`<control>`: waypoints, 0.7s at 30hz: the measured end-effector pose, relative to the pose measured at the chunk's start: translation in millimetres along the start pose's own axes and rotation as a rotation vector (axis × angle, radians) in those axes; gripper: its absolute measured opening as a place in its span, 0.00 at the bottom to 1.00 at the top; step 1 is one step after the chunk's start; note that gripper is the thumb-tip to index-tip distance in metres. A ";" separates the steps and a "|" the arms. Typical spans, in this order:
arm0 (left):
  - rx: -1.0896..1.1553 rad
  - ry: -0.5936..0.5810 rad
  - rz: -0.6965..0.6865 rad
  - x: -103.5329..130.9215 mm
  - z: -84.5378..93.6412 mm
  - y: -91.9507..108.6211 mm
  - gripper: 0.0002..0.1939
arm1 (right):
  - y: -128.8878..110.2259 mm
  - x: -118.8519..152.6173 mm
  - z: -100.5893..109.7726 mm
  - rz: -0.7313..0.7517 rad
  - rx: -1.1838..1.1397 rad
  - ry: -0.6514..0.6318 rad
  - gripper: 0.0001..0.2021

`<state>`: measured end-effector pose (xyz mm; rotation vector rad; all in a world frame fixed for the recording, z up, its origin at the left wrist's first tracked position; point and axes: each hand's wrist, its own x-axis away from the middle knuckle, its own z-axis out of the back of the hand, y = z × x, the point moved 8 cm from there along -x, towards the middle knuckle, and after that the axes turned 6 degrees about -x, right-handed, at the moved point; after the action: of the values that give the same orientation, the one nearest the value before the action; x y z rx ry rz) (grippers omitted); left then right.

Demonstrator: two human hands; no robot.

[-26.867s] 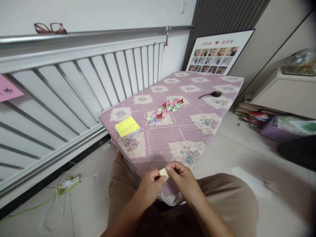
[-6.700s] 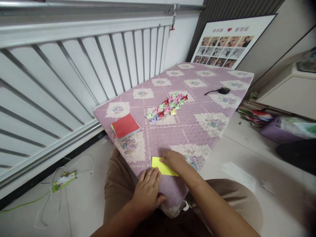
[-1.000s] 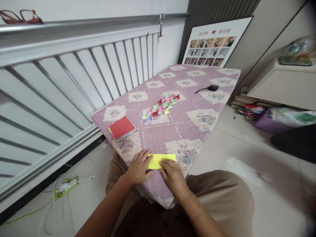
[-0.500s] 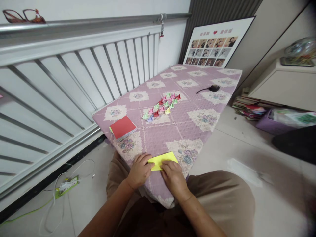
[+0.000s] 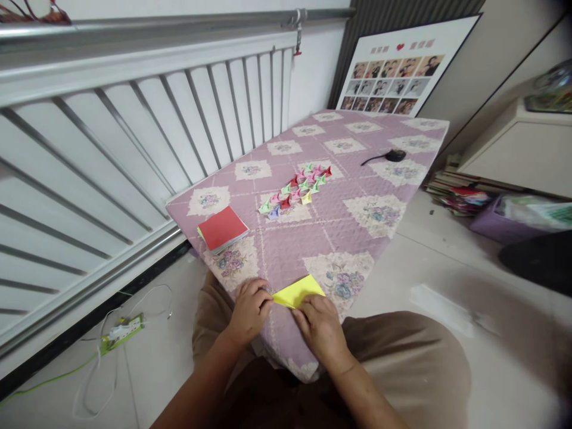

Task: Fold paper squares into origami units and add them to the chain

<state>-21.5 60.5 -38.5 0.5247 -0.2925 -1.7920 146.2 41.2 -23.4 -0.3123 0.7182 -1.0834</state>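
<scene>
A folded sheet of yellow paper [image 5: 300, 289] lies at the near corner of the cloth-covered table, between my hands. My left hand [image 5: 251, 305] pinches its left end, fingers curled. My right hand [image 5: 320, 320] has thumb and fingers closed on the lower edge, which lifts slightly there. Further up the table stand several small folded paper pieces [image 5: 297, 189] in red, pink, green, yellow and blue, grouped in slanting rows. To the left sits a stack of square paper sheets [image 5: 223, 229], a red one on top.
A purple flowered tablecloth [image 5: 286, 244] covers the table. A black object with a cord [image 5: 395, 155] lies at the far right. The white radiator [image 5: 147, 143] runs along the left side. On the floor is a power strip [image 5: 123, 333] with cables.
My left fingers have drawn back to the paper's left tip. The left end now looks narrower, and the lower edge is raised by my right hand. The view has shifted slightly.
</scene>
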 end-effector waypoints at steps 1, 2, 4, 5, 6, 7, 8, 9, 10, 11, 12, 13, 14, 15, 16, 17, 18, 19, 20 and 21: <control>-0.002 -0.002 0.010 -0.7 0.2 0.3 0.04 | 1.6 -0.6 0.1 -0.026 0.026 -0.005 0.11; -0.006 -0.004 0.024 -1.5 0.5 0.3 0.04 | 3.2 -1.3 0.3 -0.052 0.055 -0.009 0.12; -0.019 -0.009 0.066 -2.8 0.6 -0.6 0.03 | 6.3 -2.6 1.3 -0.094 0.106 -0.011 0.14; -0.028 -0.013 0.087 -3.4 0.4 -1.1 0.03 | 7.5 -3.4 1.8 -0.109 0.125 -0.010 0.14; -0.037 -0.017 0.104 -4.1 0.2 -1.6 0.03 | 8.3 -4.2 2.3 -0.119 0.139 -0.009 0.14; -0.047 -0.020 0.117 -4.8 -0.1 -1.8 0.03 | 8.9 -5.0 2.5 -0.125 0.149 -0.008 0.14; -0.057 -0.020 0.126 -5.5 -0.1 -1.7 0.02 | 9.4 -5.9 2.5 -0.129 0.156 -0.009 0.14; -0.068 -0.020 0.130 -6.2 0.0 -1.3 0.03 | 9.7 -6.6 2.4 -0.131 0.162 -0.008 0.13; -0.080 -0.019 0.134 -6.8 0.1 -0.9 0.03 | 9.9 -7.3 2.3 -0.131 0.168 -0.008 0.13; -0.092 -0.019 0.138 -7.5 0.2 -0.5 0.03 | 10.1 -7.9 2.3 -0.132 0.176 -0.007 0.13; -0.104 -0.019 0.144 -8.0 0.2 -0.2 0.04 | 10.3 -8.5 2.3 -0.134 0.185 -0.006 0.13; -0.117 -0.022 0.150 -8.5 0.0 0.1 0.04 | 10.5 -8.9 2.2 -0.136 0.192 -0.007 0.13; -0.129 -0.024 0.156 -8.9 -0.1 0.3 0.04 | 10.6 -9.3 2.2 -0.138 0.198 -0.008 0.13; -0.139 -0.025 0.160 -9.2 -0.3 0.4 0.05 | 10.8 -9.8 2.3 -0.141 0.202 -0.008 0.13; -0.147 -0.026 0.162 -9.5 -0.6 0.6 0.05 | 10.8 -10.2 2.4 -0.143 0.204 -0.008 0.13; -0.151 -0.027 0.162 -9.8 -1.1 0.7 0.05 | 10.7 -10.7 2.7 -0.144 0.204 -0.007 0.13; -0.153 -0.028 0.161 -10.0 -1.6 0.8 0.06 | 10.5 -11.2 3.0 -0.143 0.204 -0.005 0.13; -0.152 -0.029 0.161 -10.1 -2.2 0.6 0.06 | 10.2 -11.7 3.2 -0.141 0.204 -0.002 0.13; -0.151 -0.029 0.163 -10.2 -2.7 0.2 0.06 | 9.9 -12.2 3.5 -0.139 0.203 0.000 0.14; -0.149 -0.030 0.164 -10.3 -3.2 -0.1 0.06 | 9.8 -12.6 3.6 -0.138 0.203 0.002 0.14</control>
<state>-17.8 70.7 -39.3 0.3577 -0.2142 -1.6488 151.9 56.3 -21.5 -0.1893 0.5893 -1.2775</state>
